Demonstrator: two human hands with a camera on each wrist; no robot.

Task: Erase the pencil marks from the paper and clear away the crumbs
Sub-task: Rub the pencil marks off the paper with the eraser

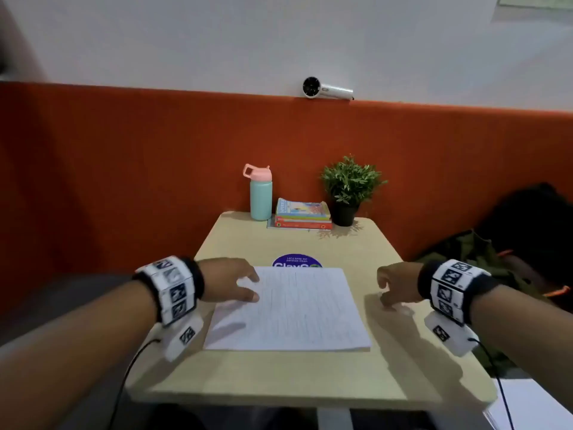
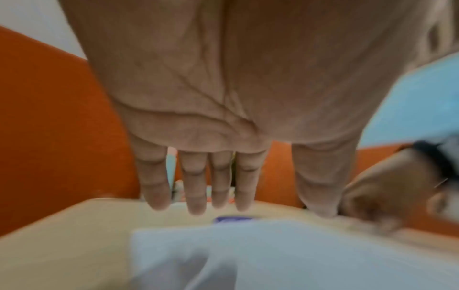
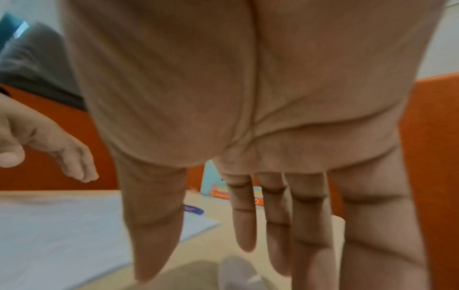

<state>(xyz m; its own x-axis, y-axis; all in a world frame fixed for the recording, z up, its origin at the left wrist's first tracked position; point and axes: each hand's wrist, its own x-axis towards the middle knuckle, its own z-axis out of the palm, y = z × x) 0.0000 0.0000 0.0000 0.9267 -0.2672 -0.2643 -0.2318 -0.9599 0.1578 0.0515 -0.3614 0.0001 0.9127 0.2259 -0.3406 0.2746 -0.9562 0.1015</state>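
Observation:
A sheet of lined paper [image 1: 291, 308] [image 2: 273, 255] [image 3: 49, 235] lies flat in the middle of the beige table [image 1: 279, 373]; its pencil marks are too faint to make out. My left hand [image 1: 252, 287] [image 2: 261, 212] is over the paper's left edge with straight fingers, holding nothing. My right hand [image 1: 384, 293] [image 3: 198, 261] hovers over the table just right of the paper, fingers extended and empty. A small white eraser [image 3: 238, 274] lies on the table right under the right fingers. No crumbs are visible.
At the table's far edge stand a teal bottle with a pink lid [image 1: 261, 197], a stack of books [image 1: 302, 215] and a potted plant [image 1: 348, 187]. A purple sticker [image 1: 296, 260] shows behind the paper. A dark bag [image 1: 496, 259] sits to the right.

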